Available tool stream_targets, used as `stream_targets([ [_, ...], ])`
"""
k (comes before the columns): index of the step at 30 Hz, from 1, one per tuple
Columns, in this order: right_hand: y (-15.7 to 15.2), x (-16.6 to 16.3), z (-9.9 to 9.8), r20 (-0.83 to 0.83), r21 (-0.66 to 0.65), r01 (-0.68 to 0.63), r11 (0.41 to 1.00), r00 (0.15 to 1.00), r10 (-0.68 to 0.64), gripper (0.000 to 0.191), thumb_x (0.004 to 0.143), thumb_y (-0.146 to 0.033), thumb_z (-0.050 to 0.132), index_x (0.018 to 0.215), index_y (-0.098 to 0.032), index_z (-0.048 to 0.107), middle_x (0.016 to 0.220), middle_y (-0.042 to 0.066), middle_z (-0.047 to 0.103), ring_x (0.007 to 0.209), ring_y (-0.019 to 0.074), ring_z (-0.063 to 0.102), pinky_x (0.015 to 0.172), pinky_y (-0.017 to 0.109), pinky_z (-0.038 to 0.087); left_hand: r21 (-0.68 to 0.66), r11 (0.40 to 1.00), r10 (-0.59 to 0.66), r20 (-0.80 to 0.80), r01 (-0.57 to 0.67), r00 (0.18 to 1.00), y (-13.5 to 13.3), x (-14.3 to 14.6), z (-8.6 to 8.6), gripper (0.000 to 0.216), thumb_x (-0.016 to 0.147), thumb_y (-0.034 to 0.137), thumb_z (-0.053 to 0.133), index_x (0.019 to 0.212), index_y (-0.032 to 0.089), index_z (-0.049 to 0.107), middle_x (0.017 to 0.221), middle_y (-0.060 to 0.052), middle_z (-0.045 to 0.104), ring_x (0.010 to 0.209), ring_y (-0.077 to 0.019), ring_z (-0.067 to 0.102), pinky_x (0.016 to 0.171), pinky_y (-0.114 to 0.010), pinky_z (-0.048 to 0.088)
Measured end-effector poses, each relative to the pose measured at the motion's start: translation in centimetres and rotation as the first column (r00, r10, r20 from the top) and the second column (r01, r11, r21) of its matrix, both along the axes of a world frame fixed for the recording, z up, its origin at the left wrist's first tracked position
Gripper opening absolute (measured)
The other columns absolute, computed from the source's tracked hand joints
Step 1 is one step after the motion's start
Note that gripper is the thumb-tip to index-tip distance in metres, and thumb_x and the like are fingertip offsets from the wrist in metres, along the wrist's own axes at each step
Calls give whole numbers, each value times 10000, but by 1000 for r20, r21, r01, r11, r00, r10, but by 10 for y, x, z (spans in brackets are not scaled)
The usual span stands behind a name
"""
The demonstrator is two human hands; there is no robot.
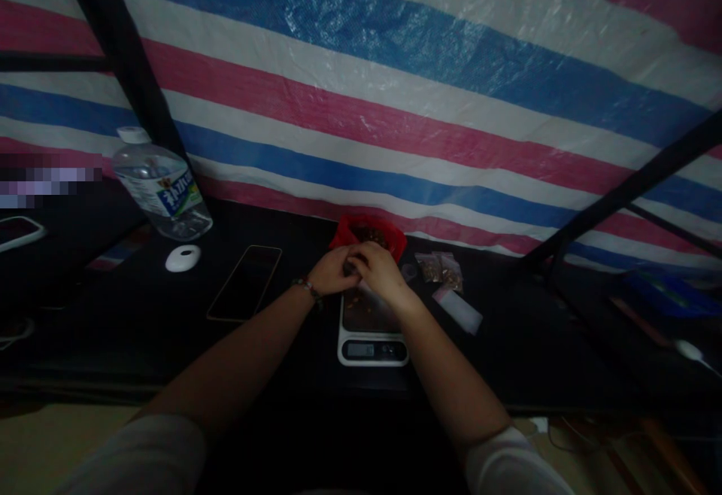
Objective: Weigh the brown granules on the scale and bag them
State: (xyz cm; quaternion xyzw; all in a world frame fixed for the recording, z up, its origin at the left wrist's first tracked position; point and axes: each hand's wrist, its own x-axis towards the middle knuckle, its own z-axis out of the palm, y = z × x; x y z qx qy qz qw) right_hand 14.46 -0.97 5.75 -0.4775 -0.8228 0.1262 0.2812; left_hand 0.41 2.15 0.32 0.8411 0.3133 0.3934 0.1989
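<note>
My left hand (332, 272) and my right hand (381, 274) meet over the back part of a white digital kitchen scale (345, 348). Their fingers are closed together; what they pinch is dark and hidden, too dim to name. A few small tan bits (354, 304) lie on the scale's dark platform. Right behind the hands sits an open red bag (398, 239) with brown, grainy contents (372, 235). To the right of my right hand are small clear zip bags (450, 272) with brown bits inside, and a stack of flat, whitish bags (458, 311).
A black phone (245, 283) lies left of the scale. Farther left are a white oval object (183, 257) and a clear plastic bottle (163, 190). Striped plastic sheeting (361, 104) hangs behind the black table (304, 352). Slanted dark bars (609, 201) stand on both sides.
</note>
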Motion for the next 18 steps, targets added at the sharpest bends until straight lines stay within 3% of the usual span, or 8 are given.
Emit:
stream_targets([
  [3,-6,12,6,-69,52,-11,999,998,14,217,894,-137,421,978,-165,620,979,65,614,953,150,541,876,279,405,2,1000,20,30,-20,999,0,0,-2,411,687,229,604,1087,149,558,1013,-84,642,922,-221,615,844,-357,489],
  [7,-18,70,10,-114,125,155,980,983,-141,239,889,-162,417,994,-177,632,990,65,634,968,169,558,880,312,419,-26,997,71,21,-71,997,-1,-3,-4,539,730,297,610,1234,155,484,968,-67,650,869,-203,624,816,-354,499],
  [9,-28,107,3,-33,60,216,974,976,-215,207,855,-196,486,982,-185,649,987,68,645,953,191,575,864,344,434,-23,994,106,31,-105,994,-1,-4,-5,552,734,303,609,1248,154,478,965,-69,651,873,-205,622,811,-355,501],
  [12,-47,149,-20,144,-152,287,946,953,-266,182,798,-224,576,944,-178,675,963,75,668,908,206,609,847,360,452,13,985,170,77,-172,982,1,-4,-6,538,728,305,612,1231,155,495,971,-72,645,876,-208,618,804,-357,506],
  [15,-67,162,-44,250,-273,335,902,930,-270,244,766,-259,624,982,-159,674,986,92,674,895,208,625,825,334,468,29,979,198,98,-202,975,2,-3,-6,527,735,309,605,1229,163,492,946,-57,646,838,-195,623,796,-350,511],
  [18,-75,158,-59,282,-267,354,896,918,-279,239,771,-188,599,996,-157,674,998,93,678,920,202,627,841,318,466,19,978,203,87,-206,975,2,-2,-6,530,744,319,600,1237,161,482,945,-59,647,832,-195,627,789,-341,513],
])
